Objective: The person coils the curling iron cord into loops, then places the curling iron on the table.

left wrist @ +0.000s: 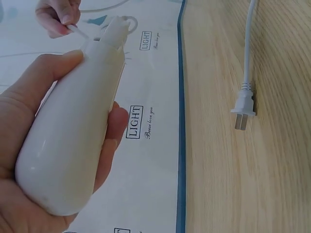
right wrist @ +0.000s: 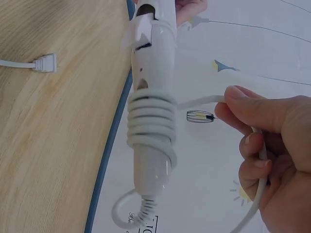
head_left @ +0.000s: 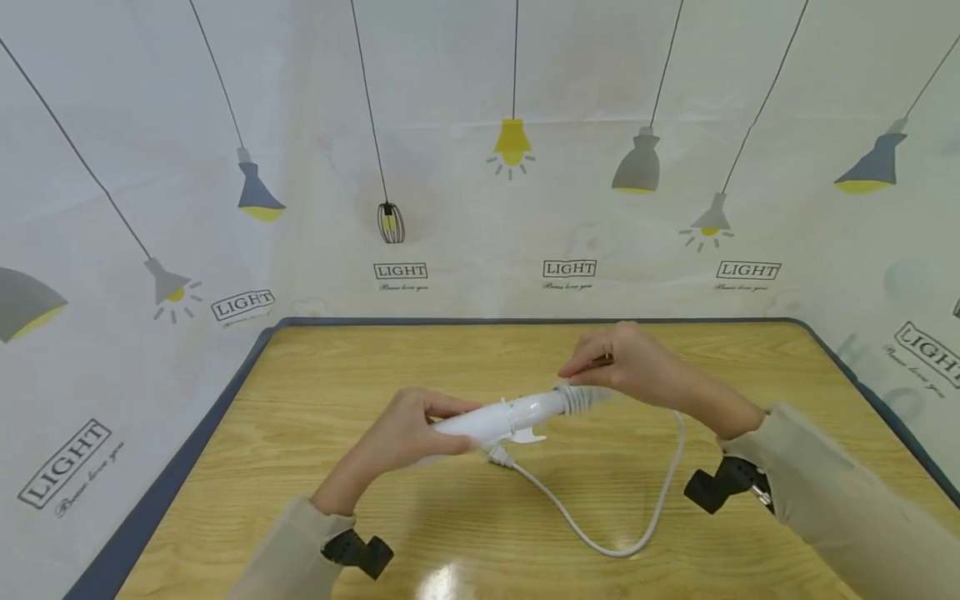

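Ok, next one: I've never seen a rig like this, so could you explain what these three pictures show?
No robot here: a person works bare-handed. The wide picture comes from a camera worn on the head; the two closer ones come from small black cameras on the wrists. The left hand grips a smooth, white, plastic-looking, tube-shaped appliance. The right hand pinches its thin white cord, which is wound in loops around the end where it comes out. The cord's white two-pronged plug lies on the yellowish wood-grain table. Behind is a white sheet printed with hanging lamps.
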`<state>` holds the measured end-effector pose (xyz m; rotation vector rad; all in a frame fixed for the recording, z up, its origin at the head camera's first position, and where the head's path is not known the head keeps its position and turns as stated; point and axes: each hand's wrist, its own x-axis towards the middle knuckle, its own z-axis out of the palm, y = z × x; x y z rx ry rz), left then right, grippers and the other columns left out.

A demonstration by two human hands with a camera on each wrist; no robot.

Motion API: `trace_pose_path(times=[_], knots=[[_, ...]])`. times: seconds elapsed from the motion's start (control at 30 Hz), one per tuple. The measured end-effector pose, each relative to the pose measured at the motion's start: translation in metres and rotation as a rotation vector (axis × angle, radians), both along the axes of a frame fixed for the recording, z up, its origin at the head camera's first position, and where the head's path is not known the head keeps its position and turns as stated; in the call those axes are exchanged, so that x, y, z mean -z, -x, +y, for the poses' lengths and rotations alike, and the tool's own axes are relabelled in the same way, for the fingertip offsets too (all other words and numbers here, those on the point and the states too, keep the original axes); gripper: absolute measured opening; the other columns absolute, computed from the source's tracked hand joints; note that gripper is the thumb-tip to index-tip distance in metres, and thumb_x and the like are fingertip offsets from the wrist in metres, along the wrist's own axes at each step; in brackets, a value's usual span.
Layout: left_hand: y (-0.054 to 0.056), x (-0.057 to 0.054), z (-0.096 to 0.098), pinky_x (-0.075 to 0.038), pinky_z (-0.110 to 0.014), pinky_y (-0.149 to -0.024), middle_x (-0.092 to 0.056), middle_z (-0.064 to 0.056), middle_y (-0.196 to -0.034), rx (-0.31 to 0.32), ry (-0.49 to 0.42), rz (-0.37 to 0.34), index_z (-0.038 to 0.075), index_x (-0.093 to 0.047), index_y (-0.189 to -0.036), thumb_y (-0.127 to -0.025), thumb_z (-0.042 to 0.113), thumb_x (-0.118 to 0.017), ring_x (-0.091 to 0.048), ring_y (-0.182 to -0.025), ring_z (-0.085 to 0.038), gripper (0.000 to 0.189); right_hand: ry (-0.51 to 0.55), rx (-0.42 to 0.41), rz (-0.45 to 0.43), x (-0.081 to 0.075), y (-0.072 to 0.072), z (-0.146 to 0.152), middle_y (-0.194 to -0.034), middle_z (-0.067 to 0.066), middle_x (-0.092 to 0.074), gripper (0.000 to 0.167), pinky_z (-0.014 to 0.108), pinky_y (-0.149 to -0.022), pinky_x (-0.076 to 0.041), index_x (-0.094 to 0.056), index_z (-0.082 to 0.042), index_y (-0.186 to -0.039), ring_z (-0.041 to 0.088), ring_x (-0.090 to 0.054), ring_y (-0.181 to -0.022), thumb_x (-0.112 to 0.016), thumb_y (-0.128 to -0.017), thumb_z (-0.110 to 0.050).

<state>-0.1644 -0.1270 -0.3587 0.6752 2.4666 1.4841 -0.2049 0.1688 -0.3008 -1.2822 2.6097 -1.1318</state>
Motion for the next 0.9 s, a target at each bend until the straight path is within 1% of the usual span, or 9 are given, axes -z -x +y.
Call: trace_pose_path(times=[0.1, 0.17, 0.37, 0.43, 0.5, 0.57, 0.7, 0.8, 0.9], knots=[[-0.001, -0.003, 0.002, -0.053, -0.029, -0.059, -0.066, -0.009, -0.103, -0.067, -0.018, -0.002, 0.011, -0.068, -0.111, -0.073, 0.021, -0.078, -0.063, -0.076, -0.015, 0.04, 0.025, 0.034, 0.048, -0.001, -0.007, -0.001, -0.081, -0.001, -0.066, 0.013, 0.024, -0.057, -0.049, -0.074, -0.002, -0.088, 0.008, -0.058, -0.068, -0.07, -0.076, 0.003], [-0.002, -0.005, 0.002, -0.053, -0.03, -0.058, -0.066, -0.009, -0.103, -0.111, -0.028, 0.013, 0.013, -0.068, -0.11, -0.073, 0.022, -0.078, -0.063, -0.074, -0.016, 0.04, 0.049, 0.067, 0.082, -0.001, -0.011, -0.001, -0.081, 0.0, -0.066, 0.014, 0.023, -0.056, -0.049, -0.073, -0.001, -0.089, 0.007, -0.057, -0.067, -0.07, -0.076, 0.004], [-0.003, -0.01, 0.001, -0.052, -0.031, -0.057, -0.067, -0.008, -0.102, -0.208, -0.078, 0.06, 0.014, -0.069, -0.109, -0.072, 0.023, -0.079, -0.063, -0.07, -0.017, 0.04, 0.122, 0.17, 0.122, 0.002, -0.02, -0.002, -0.087, 0.004, -0.067, 0.02, 0.021, -0.052, -0.047, -0.072, -0.001, -0.096, 0.006, -0.052, -0.063, -0.067, -0.078, 0.006], [-0.003, -0.012, 0.0, -0.052, -0.031, -0.057, -0.067, -0.008, -0.101, -0.235, -0.1, 0.064, 0.013, -0.069, -0.11, -0.072, 0.022, -0.079, -0.063, -0.07, -0.017, 0.04, 0.15, 0.196, 0.109, 0.003, -0.023, -0.003, -0.086, 0.005, -0.067, 0.021, 0.022, -0.05, -0.046, -0.071, -0.001, -0.099, 0.007, -0.051, -0.059, -0.066, -0.08, 0.005], [-0.003, -0.014, 0.0, -0.052, -0.033, -0.057, -0.067, -0.008, -0.101, -0.256, -0.119, 0.059, 0.013, -0.069, -0.11, -0.072, 0.021, -0.079, -0.063, -0.068, -0.018, 0.04, 0.186, 0.21, 0.081, 0.006, -0.026, -0.005, -0.087, 0.007, -0.068, 0.022, 0.024, -0.05, -0.048, -0.07, 0.0, -0.103, 0.007, -0.053, -0.058, -0.064, -0.082, 0.004], [-0.003, -0.016, -0.001, -0.052, -0.034, -0.057, -0.067, -0.007, -0.101, -0.275, -0.135, 0.048, 0.014, -0.068, -0.111, -0.072, 0.02, -0.079, -0.064, -0.068, -0.019, 0.041, 0.227, 0.217, 0.044, 0.008, -0.028, -0.007, -0.088, 0.009, -0.068, 0.023, 0.025, -0.052, -0.051, -0.068, 0.002, -0.106, 0.008, -0.058, -0.061, -0.062, -0.083, 0.003], [-0.003, -0.019, -0.003, -0.053, -0.034, -0.058, -0.066, -0.009, -0.104, -0.284, -0.175, 0.047, 0.013, -0.068, -0.111, -0.072, 0.018, -0.079, -0.065, -0.069, -0.019, 0.041, 0.294, 0.215, -0.021, 0.015, -0.033, -0.008, -0.087, 0.011, -0.068, 0.025, 0.027, -0.054, -0.052, -0.064, 0.006, -0.11, 0.009, -0.061, -0.066, -0.06, -0.086, 0.004], [-0.002, -0.023, -0.007, -0.053, -0.033, -0.058, -0.066, -0.01, -0.104, -0.286, -0.21, 0.068, 0.011, -0.068, -0.111, -0.072, 0.016, -0.079, -0.065, -0.071, -0.019, 0.04, 0.346, 0.196, -0.061, 0.021, -0.037, -0.005, -0.083, 0.007, -0.067, 0.027, 0.027, -0.048, -0.051, -0.061, 0.008, -0.113, 0.011, -0.059, -0.059, -0.057, -0.087, 0.004], [-0.001, -0.027, -0.011, -0.053, -0.035, -0.059, -0.066, -0.011, -0.105, -0.28, -0.261, 0.082, 0.009, -0.068, -0.111, -0.073, 0.015, -0.078, -0.066, -0.074, -0.021, 0.04, 0.409, 0.153, -0.079, 0.029, -0.039, 0.001, -0.081, 0.0, -0.066, 0.028, 0.026, -0.043, -0.047, -0.058, 0.009, -0.117, 0.012, -0.054, -0.051, -0.053, -0.089, 0.005]])
